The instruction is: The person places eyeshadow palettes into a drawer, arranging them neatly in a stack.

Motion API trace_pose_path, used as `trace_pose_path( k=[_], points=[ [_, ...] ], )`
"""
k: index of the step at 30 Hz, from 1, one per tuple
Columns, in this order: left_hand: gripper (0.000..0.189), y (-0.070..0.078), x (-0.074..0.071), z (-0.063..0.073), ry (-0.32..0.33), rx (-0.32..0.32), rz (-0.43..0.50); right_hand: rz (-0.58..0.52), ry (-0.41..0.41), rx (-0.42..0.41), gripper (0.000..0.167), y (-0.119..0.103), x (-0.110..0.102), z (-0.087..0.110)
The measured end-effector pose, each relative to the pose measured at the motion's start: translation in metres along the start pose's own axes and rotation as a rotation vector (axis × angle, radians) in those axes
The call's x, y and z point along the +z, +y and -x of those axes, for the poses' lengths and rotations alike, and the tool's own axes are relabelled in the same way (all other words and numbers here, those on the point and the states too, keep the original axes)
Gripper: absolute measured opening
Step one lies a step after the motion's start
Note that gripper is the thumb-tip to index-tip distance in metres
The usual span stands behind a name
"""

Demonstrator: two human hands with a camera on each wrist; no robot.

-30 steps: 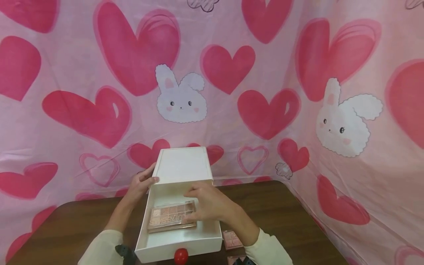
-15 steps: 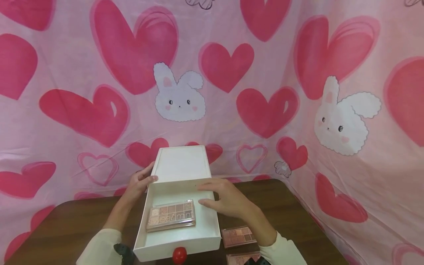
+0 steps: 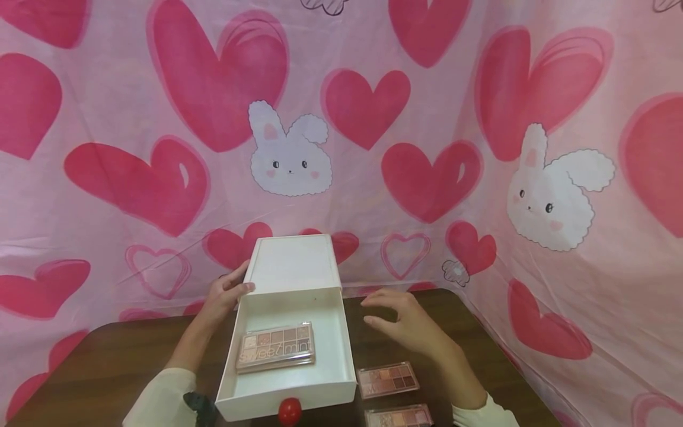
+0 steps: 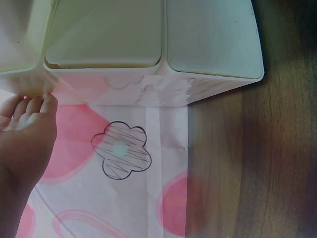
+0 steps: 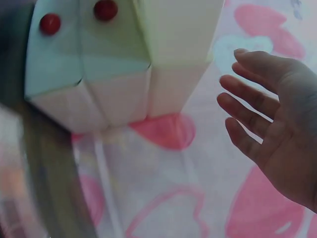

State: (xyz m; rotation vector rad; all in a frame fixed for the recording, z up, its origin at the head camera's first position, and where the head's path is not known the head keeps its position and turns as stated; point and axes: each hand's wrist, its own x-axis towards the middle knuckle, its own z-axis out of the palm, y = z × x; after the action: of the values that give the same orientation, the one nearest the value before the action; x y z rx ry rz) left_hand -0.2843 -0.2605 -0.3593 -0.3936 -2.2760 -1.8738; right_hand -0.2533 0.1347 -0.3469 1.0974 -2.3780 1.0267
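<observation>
A white drawer cabinet [image 3: 293,265] stands on the dark table with its top drawer [image 3: 332,379] pulled out, a red round knob [image 3: 290,411] on the front. Inside the drawer, toward its left side, lies an eyeshadow palette [image 3: 275,350] with a clear lid bearing large letters. My left hand [image 3: 223,295] holds the cabinet's left side, thumb at the front corner of the top and fingers along the side wall. To the right of the drawer, my right hand [image 3: 408,320] hovers with fingers spread and loosely bent, nothing in it.
Two more eyeshadow palettes, a nearer one [image 3: 400,417] and a farther one [image 3: 388,379], lie on the table right of the drawer. The wooden table [image 3: 128,367] has rounded far corners. A pink cloth [image 3: 363,184] with hearts and rabbits hangs behind.
My right hand has let go of the palette in the drawer, lifted out and moved right, past the drawer's edge. The palettes on the table are uncovered. My left hand stays put.
</observation>
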Motion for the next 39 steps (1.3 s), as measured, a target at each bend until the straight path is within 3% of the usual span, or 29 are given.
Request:
trace_pose_path(
  k=[11,17,29,36,39],
  points=[
    [0.07,0.001,0.001,-0.002,0.005,-0.003,-0.004,-0.007,-0.139,0.216,0.034,0.073,0.002,0.05],
    [0.071,0.002,0.002,-0.002,0.006,-0.001,-0.008,-0.064,-0.236,0.284,0.046,0.099,0.008,0.072],
    [0.071,0.0,0.003,0.0,0.005,-0.036,-0.005,-0.116,-0.337,0.318,0.049,0.119,0.024,0.097],
    [0.07,0.0,0.001,0.002,0.002,-0.008,-0.004,-0.22,-0.379,0.366,0.06,0.117,0.03,0.103],
    [0.069,0.001,0.0,0.001,0.004,-0.004,0.0,-0.214,-0.383,0.36,0.061,0.118,0.031,0.105]
  ],
)
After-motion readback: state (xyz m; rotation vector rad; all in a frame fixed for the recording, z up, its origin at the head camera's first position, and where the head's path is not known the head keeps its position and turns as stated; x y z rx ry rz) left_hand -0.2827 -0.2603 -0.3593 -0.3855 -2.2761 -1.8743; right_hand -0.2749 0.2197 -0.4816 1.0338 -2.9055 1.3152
